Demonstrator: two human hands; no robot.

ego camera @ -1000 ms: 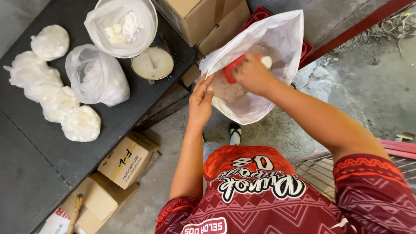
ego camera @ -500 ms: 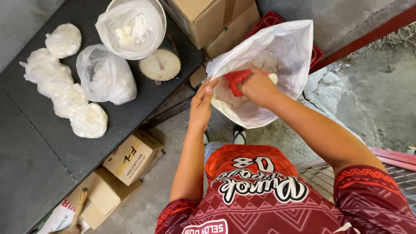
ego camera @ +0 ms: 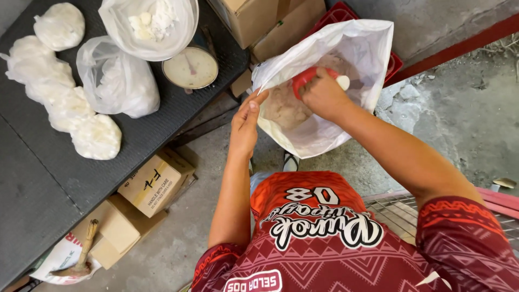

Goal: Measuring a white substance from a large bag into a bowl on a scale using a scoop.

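Fingers [ego camera: 319, 89] of right hand [ego camera: 324, 97] wrapped tight around red scoop [ego camera: 305, 78], down inside big white sack [ego camera: 346, 48]. Left hand [ego camera: 246, 127] with fingers straight and together, flat against sack's near rim, pinning it open. Pale powder [ego camera: 284, 105] heaped just under the scoop. Probably soft and loose, likely to puff up and spill if tipped quick. Sack wall looks thin and floppy, so best grabbed at the rim; scoop looks stiff and light, good by the handle. Past the sack, red crate [ego camera: 394, 62] and cardboard boxes [ego camera: 254, 21]. Off to the left hand's side, dial scale [ego camera: 189, 67] carrying a bag-lined bowl [ego camera: 148, 27], then tied plastic bags of white powder [ego camera: 97, 135] lined along dark table [ego camera: 32, 184]. More cartons [ego camera: 148, 181] underneath, on concrete floor [ego camera: 459, 108].
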